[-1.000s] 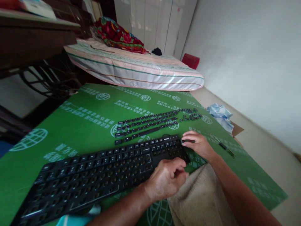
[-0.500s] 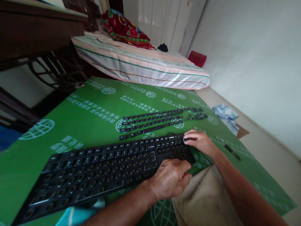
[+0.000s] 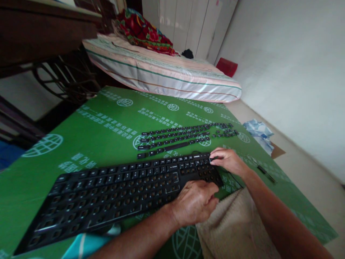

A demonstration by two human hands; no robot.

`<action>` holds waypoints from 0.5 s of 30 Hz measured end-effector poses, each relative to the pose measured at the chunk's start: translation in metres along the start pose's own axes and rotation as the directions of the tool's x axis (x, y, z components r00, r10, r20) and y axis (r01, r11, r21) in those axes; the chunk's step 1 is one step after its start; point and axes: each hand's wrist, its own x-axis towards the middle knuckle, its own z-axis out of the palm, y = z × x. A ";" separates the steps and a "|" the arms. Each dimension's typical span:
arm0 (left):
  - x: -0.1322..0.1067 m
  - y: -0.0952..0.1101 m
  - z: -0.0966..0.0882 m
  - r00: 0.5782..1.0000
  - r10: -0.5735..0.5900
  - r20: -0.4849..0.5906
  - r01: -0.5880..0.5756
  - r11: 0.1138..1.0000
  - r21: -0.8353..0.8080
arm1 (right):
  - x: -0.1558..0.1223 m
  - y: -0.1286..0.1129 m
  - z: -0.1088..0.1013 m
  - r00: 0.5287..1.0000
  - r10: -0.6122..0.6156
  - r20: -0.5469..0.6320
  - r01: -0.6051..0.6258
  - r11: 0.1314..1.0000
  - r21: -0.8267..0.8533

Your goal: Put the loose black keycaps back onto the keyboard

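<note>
A black keyboard lies slanted on a green printed board. Its top rows carry keycaps, while most of the lower key positions and the number pad show bare sockets. At its upper right corner, the thumb and fingers of my right hand are closed around a small dark keycap, mostly hidden by the fingertips. My left hand lies over the lower right edge with fingers curled in; whatever they hold is hidden. Behind the keyboard, loose black keycaps lie in several rows, with a long spacebar in the nearest row.
The green board spans the work area. A thin dark tool lies right of my right hand. Beige cloth is below the hands, and turquoise cloth at lower left. A striped mattress stands behind; crumpled plastic lies right.
Both hands stay at nearly the same places on the keyboard. The view has shifted very slightly, and no object has visibly moved.
</note>
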 end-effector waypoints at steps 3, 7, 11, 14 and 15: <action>0.000 0.000 0.000 1.000 0.001 0.010 -0.001 1.000 0.006 | 0.002 -0.002 -0.001 1.000 0.005 0.029 -0.004 1.000 -0.026; 0.000 0.000 -0.001 1.000 -0.004 0.021 0.004 1.000 0.008 | 0.002 -0.004 -0.002 0.999 0.033 0.043 -0.031 0.999 -0.035; 0.000 -0.001 0.000 1.000 0.000 0.022 0.000 1.000 0.001 | 0.001 -0.003 -0.001 0.998 0.046 0.031 -0.046 0.999 -0.005; 0.001 -0.001 0.001 1.000 -0.002 0.016 0.002 1.000 -0.001 | 0.001 -0.001 0.000 0.998 0.051 0.033 -0.051 0.999 0.017; 0.001 -0.001 0.001 1.000 -0.004 0.016 0.004 1.000 -0.001 | 0.001 0.001 0.000 0.998 0.050 0.033 -0.051 0.998 0.024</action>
